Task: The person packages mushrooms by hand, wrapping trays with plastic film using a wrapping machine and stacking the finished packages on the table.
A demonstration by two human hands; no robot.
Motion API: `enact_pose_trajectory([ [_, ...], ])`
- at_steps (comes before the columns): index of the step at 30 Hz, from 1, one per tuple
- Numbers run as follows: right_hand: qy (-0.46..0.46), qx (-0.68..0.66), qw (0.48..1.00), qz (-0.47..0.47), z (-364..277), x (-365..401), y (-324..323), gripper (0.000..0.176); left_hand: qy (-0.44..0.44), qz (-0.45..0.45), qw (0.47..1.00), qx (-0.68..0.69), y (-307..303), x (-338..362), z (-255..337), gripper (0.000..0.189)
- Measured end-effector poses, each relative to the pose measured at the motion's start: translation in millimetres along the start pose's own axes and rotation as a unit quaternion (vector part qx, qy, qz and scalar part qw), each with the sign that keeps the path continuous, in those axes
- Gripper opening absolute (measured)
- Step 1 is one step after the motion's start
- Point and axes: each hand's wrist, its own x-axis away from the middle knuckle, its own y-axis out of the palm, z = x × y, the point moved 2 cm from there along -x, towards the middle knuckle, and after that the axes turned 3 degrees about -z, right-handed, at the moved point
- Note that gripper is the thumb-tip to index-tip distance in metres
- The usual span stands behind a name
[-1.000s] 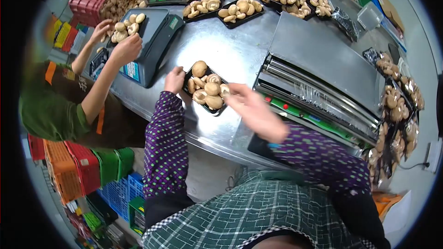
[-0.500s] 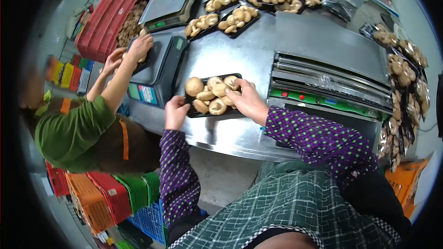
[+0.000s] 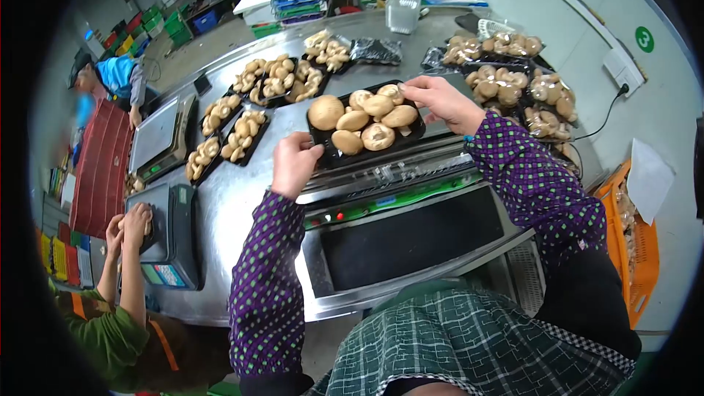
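A black tray (image 3: 330,145) filled with several brown-capped mushrooms (image 3: 378,105) is held between my two hands, above the metal wrapping machine (image 3: 411,198). My left hand (image 3: 294,163) pinches the tray's left end, thumb along the rim. At the opposite end, my right hand (image 3: 444,103) grips the upper right corner with thumb and fingers. The tray looks roughly level and covers part of the machine's rollers. Below it run the machine's green control strip with red buttons and a dark flat plate (image 3: 414,238).
Unwrapped mushroom trays (image 3: 246,136) stand at the back left of the steel table (image 3: 227,209). Wrapped mushroom packs (image 3: 546,95) are piled at the right. A co-worker's hands (image 3: 132,227) work over a scale (image 3: 170,238) at left. An orange crate (image 3: 642,264) stands lower right.
Both hands have lifted the mushroom tray off the table and carried it right, over the wrapping machine. My view has turned rightward and up.
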Motion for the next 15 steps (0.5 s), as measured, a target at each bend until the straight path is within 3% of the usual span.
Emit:
enact_pose_trajectory([
  [2, 0.002, 0.010, 0.999, 0.035, 15.1, -7.8, -22.3, 0.048, 0.002, 0.016, 1.000, -0.022, 34.7, -39.1, -14.4, 0.025],
  [4, 0.000, -0.019, 0.998, 0.065, 44.8, -28.0, -37.2, 0.050, 0.014, -0.025, 0.999, -0.035, 58.9, -60.4, -21.1, 0.015],
  [5, -0.033, -0.015, 0.997, 0.067, 57.3, -33.5, -39.8, 0.050, -0.030, -0.059, 0.996, -0.063, 61.8, -55.4, -4.3, 0.017],
  [6, -0.067, -0.012, 0.995, 0.067, 70.3, -39.0, -41.3, 0.050, 0.005, -0.030, 0.995, -0.090, 67.3, -61.2, -18.2, 0.017],
  [8, -0.109, 0.093, 0.983, 0.118, 83.7, -33.0, -48.9, 0.050, -0.011, -0.009, 0.997, -0.072, 60.9, -44.1, -1.9, 0.026],
  [10, -0.154, 0.127, 0.974, 0.104, 89.1, 4.8, -71.4, 0.051, 0.179, 0.109, 0.942, -0.262, 45.5, -9.1, 15.7, 0.029],
  [11, -0.140, 0.295, 0.937, 0.129, 92.2, 22.9, -87.8, 0.037, 0.122, 0.081, 0.930, -0.338, 34.9, 14.1, 24.8, 0.032],
  [13, -0.028, 0.434, 0.890, 0.135, 86.5, 60.3, -102.6, 0.045, 0.041, 0.031, 0.890, -0.453, 24.6, 49.4, 33.8, 0.040],
  [14, 0.107, 0.470, 0.875, 0.040, 91.9, 61.9, -103.5, 0.050, 0.018, 0.006, 0.869, -0.495, 25.6, 60.1, 31.7, 0.046],
  [15, 0.093, 0.474, 0.875, 0.020, 100.5, 59.7, -97.5, 0.050, 0.001, -0.021, 0.866, -0.500, 28.7, 61.0, 19.5, 0.048],
])
